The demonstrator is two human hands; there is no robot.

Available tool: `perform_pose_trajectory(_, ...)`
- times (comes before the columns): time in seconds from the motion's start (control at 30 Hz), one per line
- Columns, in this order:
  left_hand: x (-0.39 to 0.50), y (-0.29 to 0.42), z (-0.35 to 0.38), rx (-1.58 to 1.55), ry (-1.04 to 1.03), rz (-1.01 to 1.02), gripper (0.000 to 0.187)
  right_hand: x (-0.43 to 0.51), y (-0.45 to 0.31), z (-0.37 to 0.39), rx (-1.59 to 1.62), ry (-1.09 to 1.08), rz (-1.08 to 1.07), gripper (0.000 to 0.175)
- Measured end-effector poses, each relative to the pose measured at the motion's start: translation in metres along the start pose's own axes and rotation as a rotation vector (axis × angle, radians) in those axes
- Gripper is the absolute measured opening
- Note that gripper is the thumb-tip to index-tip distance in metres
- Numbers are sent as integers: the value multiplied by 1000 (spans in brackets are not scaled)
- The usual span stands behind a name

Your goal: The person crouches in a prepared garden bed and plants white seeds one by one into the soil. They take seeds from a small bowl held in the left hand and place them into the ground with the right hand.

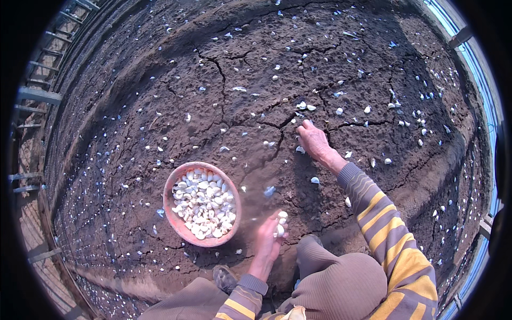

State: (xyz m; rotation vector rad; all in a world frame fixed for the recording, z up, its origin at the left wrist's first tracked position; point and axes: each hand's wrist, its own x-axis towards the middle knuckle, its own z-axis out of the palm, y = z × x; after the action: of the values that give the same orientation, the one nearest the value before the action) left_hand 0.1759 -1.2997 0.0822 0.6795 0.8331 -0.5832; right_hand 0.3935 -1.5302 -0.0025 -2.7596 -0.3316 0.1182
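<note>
Several pale garlic cloves [281,224] rest in my left hand [269,236], its fingers curled round them, low in the middle of the view. Just left of that hand, a round reddish bowl [169,216] full of peeled-looking white cloves [204,202] stands on the soil. My right hand [314,140] is farther out, fingertips down at the cracked brown soil [256,132] with the fingers bunched; whether a clove is between them is hidden. Two white cloves [306,106] lie just beyond its fingertips.
Cloves and bits of papery skin are scattered over the soil bed. My bent knees [340,280] and a shoe [225,279] are at the bottom. Raised soil ridges [432,176] run at both sides. A slatted frame [40,96] stands at far left, a pale railing [482,92] at far right.
</note>
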Motion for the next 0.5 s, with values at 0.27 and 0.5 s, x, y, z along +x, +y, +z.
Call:
perform_pose_trajectory(0.27,7,-36,-28,38,46,-48,35,-40,-4,22,74,33,35,13)
perform_pose_trajectory(0.5,6,-36,-23,59,84,-56,32,-66,-64,38,641,-21,27,20)
